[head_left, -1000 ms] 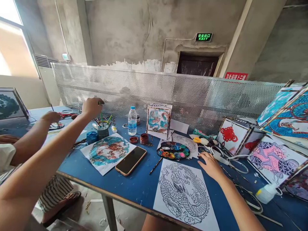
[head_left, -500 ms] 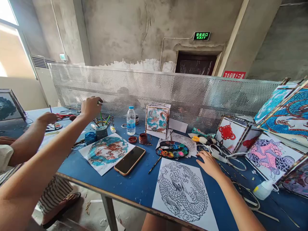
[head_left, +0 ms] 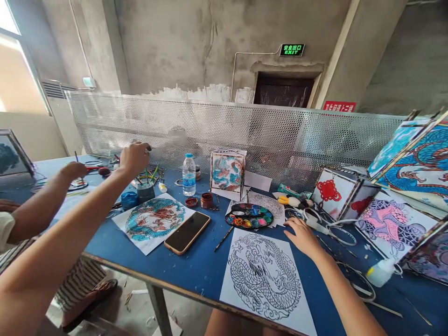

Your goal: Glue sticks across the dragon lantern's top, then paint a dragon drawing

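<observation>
Room: bare concrete walls, with a perforated metal screen (head_left: 266, 135) behind a blue table (head_left: 196, 266).
Left grip: the left grip (head_left: 135, 157) is stretched far forward with its fingers pinched shut. A small dark bit shows at the fingertips (too small to name).
Thing: the brush cup (head_left: 145, 191) stands just below and slightly right of the left grip, with brushes (head_left: 154, 173) in it.
Axis: the brushes' long axis is near upright, handles up and leaning rightward away from the left grip, heads down in the cup.
Right grip: the right grip (head_left: 301, 235) is open, palm flat on the far right corner of the dragon outline sheet (head_left: 266, 280).
Change: over the last second the left grip stays above the cup and barely moves. The right grip has not shifted on the sheet (only the view drifts). So nothing is clear of the cup.
Around: a palette (head_left: 249, 216) lies just left of the right grip, and a phone (head_left: 187, 232) between the two grips. A co-worker's hand (head_left: 74, 170) is left of the left grip, apart from it.
</observation>
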A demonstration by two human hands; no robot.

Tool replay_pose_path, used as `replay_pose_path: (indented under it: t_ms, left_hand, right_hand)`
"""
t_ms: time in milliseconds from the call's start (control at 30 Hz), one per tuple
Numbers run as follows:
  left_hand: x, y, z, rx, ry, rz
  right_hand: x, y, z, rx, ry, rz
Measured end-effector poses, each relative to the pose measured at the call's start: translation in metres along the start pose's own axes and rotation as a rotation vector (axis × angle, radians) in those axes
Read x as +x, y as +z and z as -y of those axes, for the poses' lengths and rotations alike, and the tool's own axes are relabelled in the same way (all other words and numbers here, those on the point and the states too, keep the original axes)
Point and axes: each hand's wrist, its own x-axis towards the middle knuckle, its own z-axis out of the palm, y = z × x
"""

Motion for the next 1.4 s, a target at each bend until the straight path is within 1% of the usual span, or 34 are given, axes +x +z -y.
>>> replay_pose_path:
  t_ms: [100,167,200,267,300,367,400,467,533,567,633,667,733,800,867,933,1000,1067,1100,1200,1300,1400]
  left_hand:
    - [-0.004,-0.009,-0.015,-0.010,0.036,-0.033]
    - [-0.011,-0.014,-0.035,-0.032,0.082,-0.057]
    - [-0.016,-0.015,-0.049,-0.056,0.117,-0.066]
    - [-0.032,-0.013,-0.085,-0.137,0.208,-0.083]
    - [-0.042,-0.010,-0.106,-0.260,0.295,-0.101]
    - [-0.065,-0.002,-0.149,-0.492,0.424,-0.116]
    - [-0.077,0.002,-0.170,-0.581,0.495,-0.118]
    - [-0.101,0.009,-0.205,-0.697,0.643,-0.140]
    - [-0.120,0.012,-0.228,-0.743,0.798,-0.172]
    - [-0.127,0.012,-0.235,-0.749,0.863,-0.177]
    - [-0.135,0.010,-0.242,-0.758,0.934,-0.206]
    - [-0.136,0.008,-0.242,-0.758,0.936,-0.223]
    - [-0.137,0.006,-0.240,-0.750,0.873,-0.255]
    - [-0.137,0.012,-0.236,-0.732,0.754,-0.230]
    - [-0.137,0.026,-0.230,-0.697,0.639,-0.120]
    - [-0.138,0.048,-0.223,-0.633,0.569,0.044]
    - [-0.141,0.072,-0.216,-0.545,0.528,0.184]
    - [-0.145,0.091,-0.211,-0.440,0.503,0.259]
    - [-0.148,0.097,-0.209,-0.395,0.497,0.283]
    - [-0.155,0.105,-0.206,-0.310,0.506,0.347]
    - [-0.158,0.105,-0.207,-0.257,0.521,0.416]
    - [-0.156,0.106,-0.206,-0.187,0.514,0.471]
  right_hand:
    - [0.002,-0.005,0.002,0.008,-0.006,-0.014]
    - [0.006,-0.014,0.009,0.042,-0.020,-0.063]
    - [0.009,-0.020,0.016,0.084,-0.034,-0.102]
    - [0.018,-0.034,0.035,0.228,-0.077,-0.186]
    - [0.023,-0.042,0.049,0.319,-0.103,-0.208]
    - [0.031,-0.056,0.080,0.477,-0.159,-0.181]
    - [0.035,-0.062,0.096,0.536,-0.198,-0.144]
    - [0.039,-0.070,0.126,0.583,-0.283,-0.080]
    - [0.041,-0.073,0.146,0.540,-0.337,-0.073]
    - [0.042,-0.074,0.152,0.510,-0.351,-0.098]
    - [0.042,-0.074,0.154,0.454,-0.370,-0.157]
    - [0.043,-0.074,0.152,0.425,-0.372,-0.183]
    - [0.048,-0.074,0.140,0.386,-0.354,-0.209]
    - [0.056,-0.073,0.125,0.423,-0.274,-0.224]
    - [0.064,-0.067,0.108,0.514,-0.165,-0.237]
    - [0.070,-0.056,0.094,0.577,-0.080,-0.251]
    - [0.071,-0.043,0.082,0.593,-0.046,-0.261]
    - [0.066,-0.030,0.074,0.603,-0.041,-0.257]
    - [0.063,-0.026,0.071,0.603,-0.044,-0.252]
    - [0.055,-0.023,0.066,0.571,-0.048,-0.270]
    - [0.052,-0.025,0.064,0.511,-0.044,-0.325]
    - [0.053,-0.025,0.063,0.461,-0.057,-0.344]
